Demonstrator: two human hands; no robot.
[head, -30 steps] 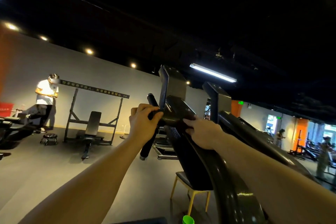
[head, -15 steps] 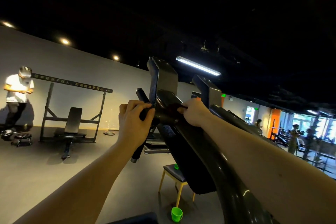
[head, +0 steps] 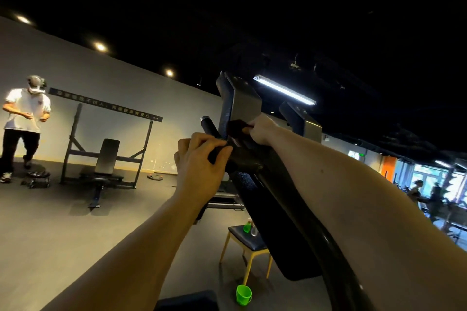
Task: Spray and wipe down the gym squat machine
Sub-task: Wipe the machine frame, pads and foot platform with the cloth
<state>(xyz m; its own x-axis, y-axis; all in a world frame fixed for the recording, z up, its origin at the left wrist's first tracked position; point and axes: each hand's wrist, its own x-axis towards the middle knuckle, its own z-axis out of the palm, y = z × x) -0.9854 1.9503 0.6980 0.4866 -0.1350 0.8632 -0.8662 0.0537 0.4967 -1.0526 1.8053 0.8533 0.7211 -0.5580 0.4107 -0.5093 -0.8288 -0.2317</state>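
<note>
Gripping the squat machine (head: 275, 212) handle (head: 208, 126) and, apparently, a cloth (head: 236, 126).

Single head-worn wide-angle view, facing forward and slightly upward along both outstretched forearms. Wall's top edge slopes down toward right. Near field: left hand (head: 199, 159) gripping handle (head: 208, 125), right hand (head: 261, 129) holding dark cloth (head: 236, 126) at top of squat machine (head: 278, 197). Far field: dark ceiling, strip light (head: 284, 89), floor, another person (head: 24, 118) well back at left.
</note>
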